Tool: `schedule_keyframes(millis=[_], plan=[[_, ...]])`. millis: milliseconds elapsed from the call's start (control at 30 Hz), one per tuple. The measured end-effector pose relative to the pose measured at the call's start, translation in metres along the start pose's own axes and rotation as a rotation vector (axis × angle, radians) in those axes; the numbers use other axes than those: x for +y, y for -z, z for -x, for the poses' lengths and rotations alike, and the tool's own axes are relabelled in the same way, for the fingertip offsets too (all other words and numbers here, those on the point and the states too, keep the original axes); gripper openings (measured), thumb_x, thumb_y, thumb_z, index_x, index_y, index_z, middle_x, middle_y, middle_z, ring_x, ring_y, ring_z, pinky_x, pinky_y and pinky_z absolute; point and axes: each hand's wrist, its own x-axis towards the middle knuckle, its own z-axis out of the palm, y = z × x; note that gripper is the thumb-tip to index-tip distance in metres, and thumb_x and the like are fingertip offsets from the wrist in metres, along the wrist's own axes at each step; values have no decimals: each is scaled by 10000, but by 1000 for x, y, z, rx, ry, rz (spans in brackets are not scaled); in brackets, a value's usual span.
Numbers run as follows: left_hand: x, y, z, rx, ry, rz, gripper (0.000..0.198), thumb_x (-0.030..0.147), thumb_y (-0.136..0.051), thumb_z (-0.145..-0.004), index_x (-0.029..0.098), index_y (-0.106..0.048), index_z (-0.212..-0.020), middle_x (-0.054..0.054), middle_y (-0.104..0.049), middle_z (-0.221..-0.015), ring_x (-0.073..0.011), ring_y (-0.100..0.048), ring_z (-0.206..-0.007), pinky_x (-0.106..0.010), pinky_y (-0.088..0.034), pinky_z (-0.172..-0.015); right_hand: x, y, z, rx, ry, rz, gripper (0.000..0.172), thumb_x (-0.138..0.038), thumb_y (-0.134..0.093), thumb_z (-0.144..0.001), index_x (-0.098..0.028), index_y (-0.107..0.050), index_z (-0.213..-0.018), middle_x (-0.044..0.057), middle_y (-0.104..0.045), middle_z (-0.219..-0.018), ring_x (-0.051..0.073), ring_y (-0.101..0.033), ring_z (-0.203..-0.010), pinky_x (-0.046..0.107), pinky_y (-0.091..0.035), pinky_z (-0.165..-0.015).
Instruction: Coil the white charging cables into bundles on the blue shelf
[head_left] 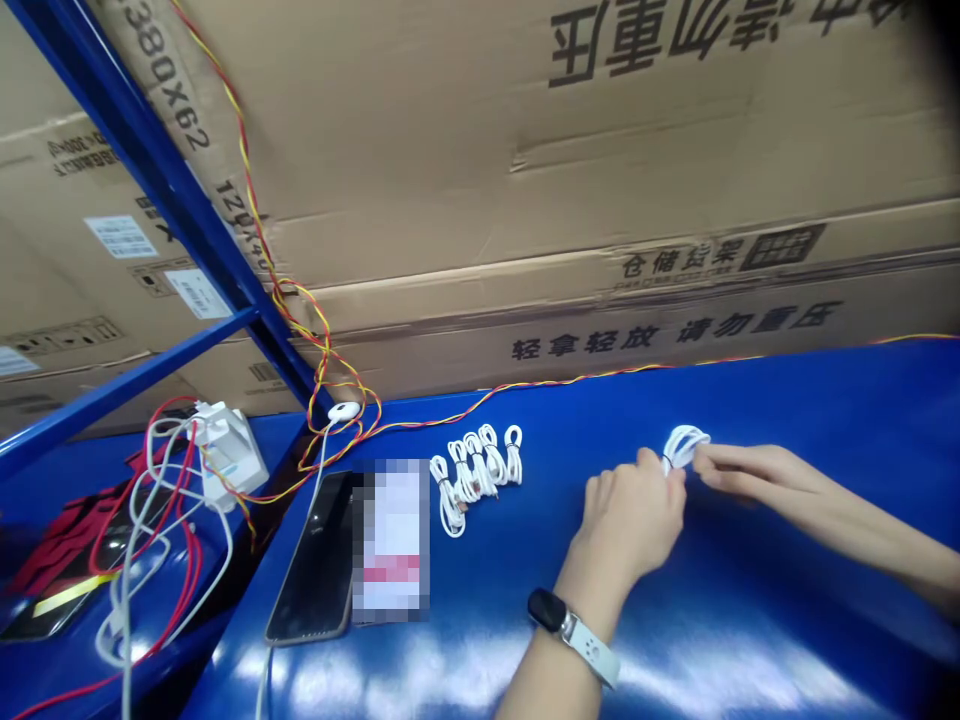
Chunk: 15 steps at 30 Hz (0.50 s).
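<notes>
A small coil of white cable [685, 447] is held at centre right, over a blue workbench [787, 610], pinched between both hands. The left hand [622, 530], wearing a black-and-white fitness band [570, 625], comes in from 6 o'clock, its fingers closed on the coil's lower end. The right hand [750, 472] reaches in from 3 o'clock, its fingertips [709, 458] pressed together on the coil's other side. From the coil, at 9 o'clock, a row of bundled white cables [476, 472] lies on the bench. Farther out, at about 8 o'clock, lie a black phone [311, 555] and a blurred card [391, 540]. A twisted red-and-yellow wire [322, 370] runs along the bench's far edge, below large cardboard boxes [525, 200].
</notes>
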Motion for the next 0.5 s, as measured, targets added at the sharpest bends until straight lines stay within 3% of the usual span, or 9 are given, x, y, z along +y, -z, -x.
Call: schedule_keyframes(millis=[100, 300, 500], plan=[[2, -3, 2, 44, -13, -101, 312, 368, -267, -932, 155, -475, -1027, -94, -668, -882, -242, -654, -807, -357, -480, -721, -3, -2, 0, -96, 6, 0, 322, -474, -432, -845, -201, -522, -698, 11, -474, -693, 155, -411, -638, 265, -357, -580], [1, -13, -1, 133, -37, -216, 212, 296, -346, -918, 143, -464, -1005, -88, -650, -839, -237, -657, -734, -326, -480, -651, -6, -14, 1, -53, 17, 40, 328, -469, -436, -839, -202, -481, -654, 17, -477, -667, 177, -425, -646, 286, -344, -597], [1, -10, -3, 123, -33, -249, 146, 137, -344, -879, 144, -463, -964, -84, -641, -820, -235, -659, -732, -315, -478, -630, -16, -25, 1, -4, 10, 45, 335, -473, -415, -843, -200, -439, -651, 13, -445, -656, 168, -408, -629, 280, -332, -585]])
